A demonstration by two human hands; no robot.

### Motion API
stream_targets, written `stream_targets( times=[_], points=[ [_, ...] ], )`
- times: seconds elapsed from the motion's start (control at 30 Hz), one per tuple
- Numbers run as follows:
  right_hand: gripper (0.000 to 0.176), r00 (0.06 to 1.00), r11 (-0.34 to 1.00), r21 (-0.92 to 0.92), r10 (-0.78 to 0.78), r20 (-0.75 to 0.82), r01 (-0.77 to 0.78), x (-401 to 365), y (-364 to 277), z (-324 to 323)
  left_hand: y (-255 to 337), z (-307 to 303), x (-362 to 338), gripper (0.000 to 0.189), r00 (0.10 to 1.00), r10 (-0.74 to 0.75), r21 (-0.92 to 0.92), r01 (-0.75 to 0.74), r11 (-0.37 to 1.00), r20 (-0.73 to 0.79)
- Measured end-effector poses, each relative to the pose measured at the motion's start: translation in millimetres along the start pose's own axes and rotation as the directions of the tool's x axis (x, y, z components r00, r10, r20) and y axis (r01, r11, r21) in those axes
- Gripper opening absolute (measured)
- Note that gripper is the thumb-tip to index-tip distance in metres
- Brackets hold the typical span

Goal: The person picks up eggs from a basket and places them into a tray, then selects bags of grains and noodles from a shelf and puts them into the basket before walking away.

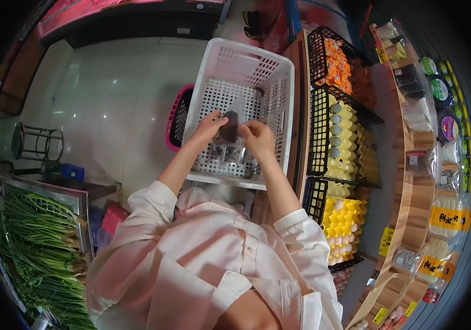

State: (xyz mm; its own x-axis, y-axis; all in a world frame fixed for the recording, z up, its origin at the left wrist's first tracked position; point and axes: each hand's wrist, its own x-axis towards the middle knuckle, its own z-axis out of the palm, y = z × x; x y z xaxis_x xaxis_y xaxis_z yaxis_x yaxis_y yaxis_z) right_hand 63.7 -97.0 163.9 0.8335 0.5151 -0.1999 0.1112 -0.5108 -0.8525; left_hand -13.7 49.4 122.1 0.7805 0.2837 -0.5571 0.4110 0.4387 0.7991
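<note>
Over a white perforated plastic crate (284, 104), my two hands are at a clear bag with dark contents (229, 127). My left hand (209, 127) has its fingers closed on the bag's left side. On the right side, my right hand (257, 140) pinches the bag's clear edge. Below the bag, more clear packages (229, 157) lie on the crate's floor; their contents are hard to make out.
A pink-rimmed basket (172, 124) stands left of the crate. Black crates with egg trays (342, 140) and orange packets (337, 66) line the right, beside a wooden shelf of packaged goods (411, 192). Green onions (43, 220) and a metal stool (37, 142) are at left.
</note>
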Motion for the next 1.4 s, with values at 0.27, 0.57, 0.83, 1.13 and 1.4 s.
stream_targets(
  times=[0.27,0.57,0.83,1.13,1.4],
  points=[
    [0.025,0.983,0.982,-0.121,0.158,0.089,-0.147,46,96,105,-52,-22,42,0.078,0.949,-0.251,-0.182,0.217,0.959,-0.191],
    [0.021,0.906,0.929,-0.088,0.370,0.208,-0.359,59,146,153,-92,-27,74,0.069,0.876,-0.281,-0.009,0.302,0.953,-0.393],
    [0.025,0.898,0.923,-0.210,0.368,0.240,-0.322,54,193,157,-132,-32,97,0.083,0.871,-0.458,-0.014,0.463,0.886,-0.179],
    [0.026,0.742,0.848,-0.190,0.526,0.415,-0.495,45,161,135,-143,-26,94,0.070,0.925,-0.374,-0.054,0.370,0.927,-0.068],
    [0.027,0.730,0.830,-0.409,0.540,0.419,-0.379,52,167,152,-137,-22,90,0.041,0.858,-0.222,0.478,0.453,0.752,-0.464]
  ],
)
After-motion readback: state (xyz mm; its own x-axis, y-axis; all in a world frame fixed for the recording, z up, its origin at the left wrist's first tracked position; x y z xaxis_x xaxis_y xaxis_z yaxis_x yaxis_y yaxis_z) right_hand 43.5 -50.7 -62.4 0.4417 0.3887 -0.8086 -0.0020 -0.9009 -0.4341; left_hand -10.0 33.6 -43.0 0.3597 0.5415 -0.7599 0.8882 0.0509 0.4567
